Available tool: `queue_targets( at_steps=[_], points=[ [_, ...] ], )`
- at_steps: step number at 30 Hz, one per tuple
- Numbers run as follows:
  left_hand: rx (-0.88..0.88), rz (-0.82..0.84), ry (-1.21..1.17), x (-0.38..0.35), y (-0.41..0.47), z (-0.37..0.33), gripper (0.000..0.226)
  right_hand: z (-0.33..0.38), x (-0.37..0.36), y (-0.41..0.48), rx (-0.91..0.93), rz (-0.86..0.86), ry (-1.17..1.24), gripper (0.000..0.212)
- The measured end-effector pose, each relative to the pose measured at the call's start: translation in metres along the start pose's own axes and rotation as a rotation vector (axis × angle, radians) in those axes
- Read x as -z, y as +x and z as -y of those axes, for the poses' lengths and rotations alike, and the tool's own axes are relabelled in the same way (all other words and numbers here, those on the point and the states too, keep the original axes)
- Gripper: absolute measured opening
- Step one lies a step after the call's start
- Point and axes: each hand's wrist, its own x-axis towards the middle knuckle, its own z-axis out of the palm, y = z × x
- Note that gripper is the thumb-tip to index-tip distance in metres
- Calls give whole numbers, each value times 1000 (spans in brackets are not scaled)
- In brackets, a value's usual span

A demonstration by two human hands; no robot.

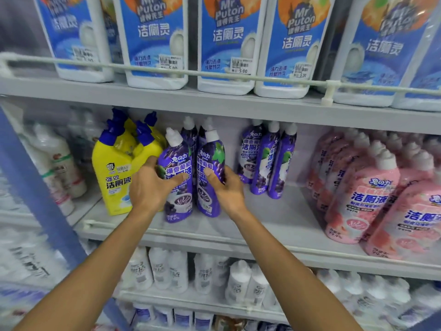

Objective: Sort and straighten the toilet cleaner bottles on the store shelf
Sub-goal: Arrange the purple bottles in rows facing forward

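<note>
Left hand (pixel 152 185) wraps left purple bottle (pixel 175 161), thumb on label; right hand (pixel 226 189) grips right purple bottle (pixel 211 154) beside it. Probably squaring both labels frontward. Yellow bottles (pixel 114 168) just left of left hand.

The blue bottles (pixel 152 44) at the top carried the brand "Mr Puton" and under it "洁厕灵"; the small price stickers (pixel 241 65) on them read "5.00". The yellow bottle (pixel 114 177) said "强效" and "洁厕液". The purple bottles (pixel 175 161) bore "兔の力", then "爆香葡萄" and "洁厕液", with "99.9%" near the foot. The pink bottles (pixel 362 194) showed the same "兔の力", also "洁厕液" and "99.9%". The print on the white bottles (pixel 238 280) below was too blurred to read
</note>
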Motion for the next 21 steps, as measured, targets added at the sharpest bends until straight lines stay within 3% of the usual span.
queue_targets(
  at_steps=[15,21],
  points=[
    [-27,-95,82,-8,-2,1,61,1,-15,17,-89,20,-66,43],
    [45,-40,-212,-2,-12,9,50,7,-7,14,-74,72,-128,46]
  ],
)
